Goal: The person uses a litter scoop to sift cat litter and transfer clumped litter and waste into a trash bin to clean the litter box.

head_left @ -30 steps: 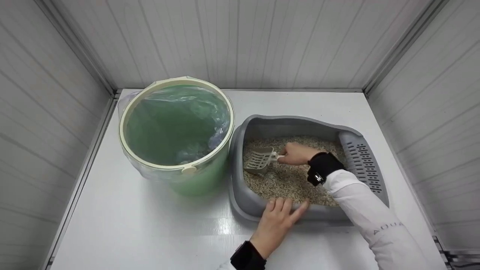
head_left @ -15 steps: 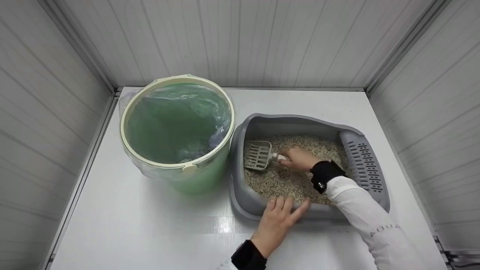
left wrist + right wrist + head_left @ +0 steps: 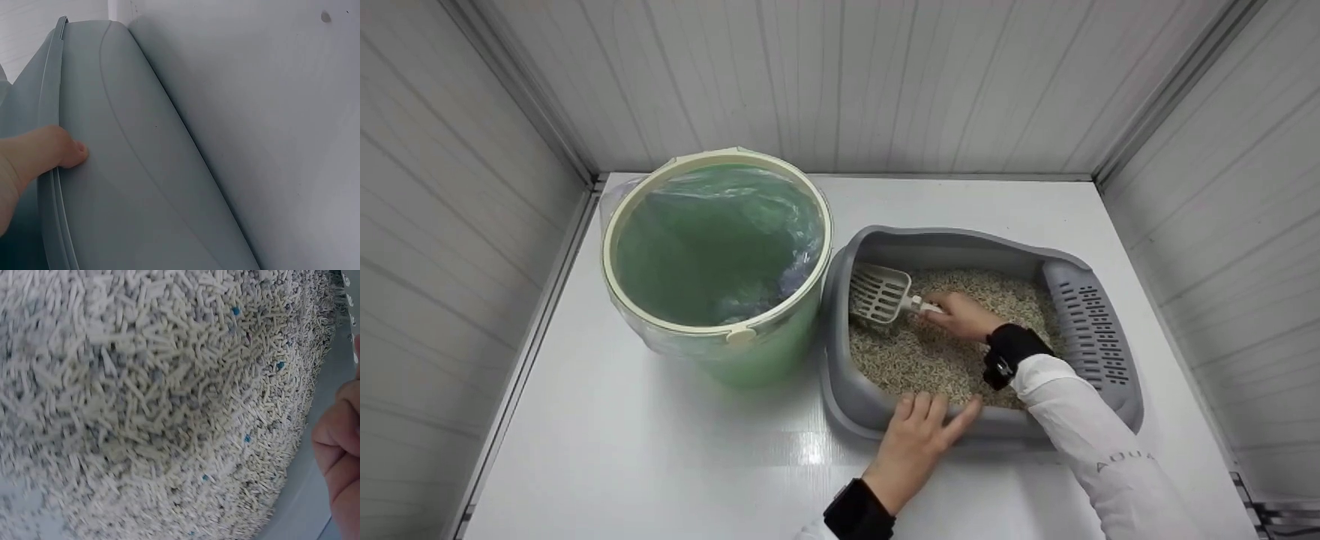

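In the head view, my right hand (image 3: 964, 316) grips the handle of a pale slotted litter scoop (image 3: 879, 294). The scoop's head lies at the left end of the grey litter box (image 3: 840, 382), over the pellet litter (image 3: 937, 360). My left hand (image 3: 911, 450) holds the box's near rim, fingertips over its edge. The left wrist view shows a digit (image 3: 70, 151) hooked over that rim against the outer wall. Curled fingers (image 3: 340, 450) of my right hand appear at the right edge of the right wrist view, beside the litter; only a sliver of scoop shows there.
Left of the box stands a green bin (image 3: 757, 367) with a cream rim and a clear plastic liner (image 3: 802, 270). A perforated ledge (image 3: 1091, 330) forms the box's right end. Pale panel walls (image 3: 877, 82) enclose the white table (image 3: 697, 465) at the back and sides.
The scoop's head has turned and shifted toward the back of the box, its slotted face now facing up. My right hand moved slightly with it. The left hand stays on the rim.
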Motion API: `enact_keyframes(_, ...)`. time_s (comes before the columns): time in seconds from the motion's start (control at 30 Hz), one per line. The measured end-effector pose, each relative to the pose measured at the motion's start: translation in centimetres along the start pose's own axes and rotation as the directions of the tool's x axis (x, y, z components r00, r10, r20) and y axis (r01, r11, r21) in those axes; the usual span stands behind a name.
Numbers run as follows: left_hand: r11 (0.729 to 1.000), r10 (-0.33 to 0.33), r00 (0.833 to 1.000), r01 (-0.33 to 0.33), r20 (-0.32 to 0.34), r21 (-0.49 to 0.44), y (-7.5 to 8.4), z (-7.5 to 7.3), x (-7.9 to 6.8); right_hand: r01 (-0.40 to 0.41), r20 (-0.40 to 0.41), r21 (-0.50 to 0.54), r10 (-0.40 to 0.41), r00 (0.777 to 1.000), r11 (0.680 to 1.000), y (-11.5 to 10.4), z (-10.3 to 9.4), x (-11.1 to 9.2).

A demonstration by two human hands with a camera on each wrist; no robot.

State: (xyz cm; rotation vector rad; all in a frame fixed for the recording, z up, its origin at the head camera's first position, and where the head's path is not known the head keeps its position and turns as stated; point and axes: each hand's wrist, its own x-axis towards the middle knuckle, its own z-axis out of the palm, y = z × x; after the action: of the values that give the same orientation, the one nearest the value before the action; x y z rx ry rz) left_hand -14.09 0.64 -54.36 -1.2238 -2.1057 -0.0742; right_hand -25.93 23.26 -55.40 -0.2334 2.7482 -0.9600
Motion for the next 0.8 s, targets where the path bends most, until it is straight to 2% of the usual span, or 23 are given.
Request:
enact_keyframes(0.13, 1.0, 0.0, 1.0, 0.0, -0.011, -0.003, 0.1, 0.1, 0.0, -0.046, 0.008, 0.055, 0.045, 0.999, 0.997, 0.0, 0.1, -0.2)
enact_keyframes(0.23, 1.0, 0.003, 1.0, -0.003, -0.01, -0.008, 0.1, 0.2, -0.1, -0.059, 0.001, 0.024, 0.059, 0.998, 0.998, -0.2, 0.2, -0.1)
enact_keyframes(0.4, 1.0, 0.005, 1.0, -0.005, 0.01, -0.017, 0.6, 1.8, -0.7, -0.063, -0.008, -0.043, 0.063, 0.998, 0.997, -0.7, 0.3, 0.2)
enact_keyframes(0.5, 1.0, 0.004, 0.999, -0.003, 0.032, -0.019, 0.9, 2.6, -1.0, -0.1, -0.006, -0.028, 0.1, 0.995, 0.995, -1.0, 0.3, 0.4)
enact_keyframes(0.67, 1.0, -0.006, 0.996, 0.009, 0.084, -0.029, 1.1, 2.7, -1.1, -0.141, -0.004, -0.012, 0.141, 0.99, 0.99, -1.5, 0.3, 0.6)
enact_keyframes(0.8, 0.999, -0.006, 0.996, 0.009, 0.088, -0.034, 1.2, 2.6, -1.0, -0.188, 0.018, 0.038, 0.187, 0.982, 0.981, -2.7, -0.2, 0.5)
